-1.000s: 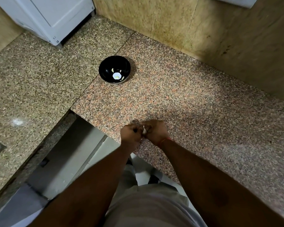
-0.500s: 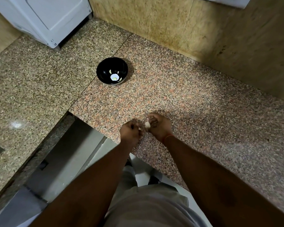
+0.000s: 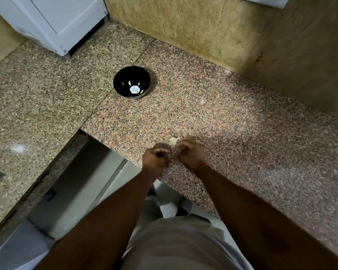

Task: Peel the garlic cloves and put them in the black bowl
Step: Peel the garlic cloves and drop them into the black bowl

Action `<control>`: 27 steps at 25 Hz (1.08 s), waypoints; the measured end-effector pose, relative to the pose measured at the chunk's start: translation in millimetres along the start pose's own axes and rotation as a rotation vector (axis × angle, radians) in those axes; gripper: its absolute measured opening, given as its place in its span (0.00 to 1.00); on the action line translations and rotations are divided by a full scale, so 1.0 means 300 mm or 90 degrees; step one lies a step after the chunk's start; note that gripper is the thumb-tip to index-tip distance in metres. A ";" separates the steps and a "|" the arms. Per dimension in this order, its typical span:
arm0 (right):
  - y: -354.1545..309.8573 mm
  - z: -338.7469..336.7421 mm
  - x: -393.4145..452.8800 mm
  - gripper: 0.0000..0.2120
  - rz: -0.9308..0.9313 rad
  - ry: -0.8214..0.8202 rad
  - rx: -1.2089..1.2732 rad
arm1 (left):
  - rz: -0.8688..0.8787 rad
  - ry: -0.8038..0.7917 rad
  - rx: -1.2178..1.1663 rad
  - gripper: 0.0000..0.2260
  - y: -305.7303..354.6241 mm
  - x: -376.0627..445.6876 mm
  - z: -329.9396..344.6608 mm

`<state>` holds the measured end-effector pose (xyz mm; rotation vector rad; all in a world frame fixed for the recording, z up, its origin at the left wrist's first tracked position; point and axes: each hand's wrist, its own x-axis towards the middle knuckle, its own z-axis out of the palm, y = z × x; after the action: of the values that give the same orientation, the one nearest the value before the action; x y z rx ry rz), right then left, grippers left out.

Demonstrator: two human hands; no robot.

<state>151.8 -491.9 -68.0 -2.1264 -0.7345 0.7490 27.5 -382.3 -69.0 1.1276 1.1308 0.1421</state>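
Note:
A black bowl (image 3: 125, 78) stands on the granite counter (image 3: 242, 143), far ahead and left of my hands, with a few pale peeled cloves inside. Near the counter's front edge, a whitish garlic clove (image 3: 173, 140) with a flap of skin sticks out at the fingertips of my right hand (image 3: 191, 155), which pinches it. My left hand (image 3: 157, 159) is curled into a fist right beside the right one, knuckles almost touching; I cannot see anything in it.
A white appliance (image 3: 57, 22) stands at the back left corner. Tiled wall (image 3: 242, 36) closes the back and right. The counter is L-shaped, with an open gap (image 3: 82, 182) down to the floor left of my hands. A pale scrap (image 3: 202, 100) lies mid-counter.
The clove has shifted from between my two hands to the far tip of my right fingers. Both hands stay close together at the counter's front edge.

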 end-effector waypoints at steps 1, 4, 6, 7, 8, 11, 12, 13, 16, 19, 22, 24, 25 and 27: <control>0.005 0.008 -0.006 0.11 -0.028 -0.032 -0.010 | -0.001 -0.007 -0.011 0.07 -0.001 -0.003 -0.003; 0.023 0.016 -0.042 0.08 -0.048 -0.089 -0.020 | -0.030 -0.004 -0.011 0.09 -0.013 -0.022 0.001; 0.039 0.018 -0.056 0.07 -0.044 -0.095 -0.015 | -0.045 0.005 0.011 0.10 -0.022 -0.032 0.006; 0.045 0.015 -0.064 0.07 -0.032 -0.093 -0.021 | -0.053 0.004 0.010 0.10 -0.026 -0.038 0.010; 0.046 0.011 -0.070 0.07 -0.024 -0.090 -0.028 | -0.058 0.000 0.012 0.10 -0.031 -0.039 0.014; 0.048 0.010 -0.088 0.17 -0.071 -0.071 -0.149 | -0.020 0.017 0.138 0.06 -0.039 -0.059 0.026; 0.044 0.016 -0.097 0.18 -0.102 -0.071 -0.205 | 0.021 0.030 0.245 0.02 -0.046 -0.061 0.026; 0.046 0.024 -0.103 0.16 -0.134 -0.072 -0.249 | 0.060 0.036 0.342 0.01 -0.051 -0.066 0.024; 0.076 0.053 -0.097 0.10 -0.177 -0.075 -0.294 | 0.145 0.020 0.481 0.05 -0.065 -0.068 0.017; 0.099 0.068 -0.087 0.11 -0.190 -0.073 -0.296 | 0.206 0.007 0.542 0.10 -0.069 -0.074 0.018; 0.071 0.048 -0.069 0.11 -0.199 -0.074 -0.300 | 0.239 -0.009 0.625 0.11 -0.055 -0.062 0.015; 0.050 0.034 -0.052 0.10 -0.197 -0.098 -0.310 | 0.252 -0.025 0.652 0.11 -0.047 -0.041 0.008; 0.047 0.032 -0.045 0.09 -0.189 -0.106 -0.316 | 0.270 -0.027 0.648 0.12 -0.044 -0.033 0.004; 0.055 0.041 -0.038 0.10 -0.165 -0.103 -0.335 | 0.319 -0.022 0.633 0.11 -0.051 -0.022 -0.002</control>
<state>139.7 -503.3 -84.8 -2.3750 -1.3899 0.6376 17.4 -393.3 -76.4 2.2806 0.8531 -0.0725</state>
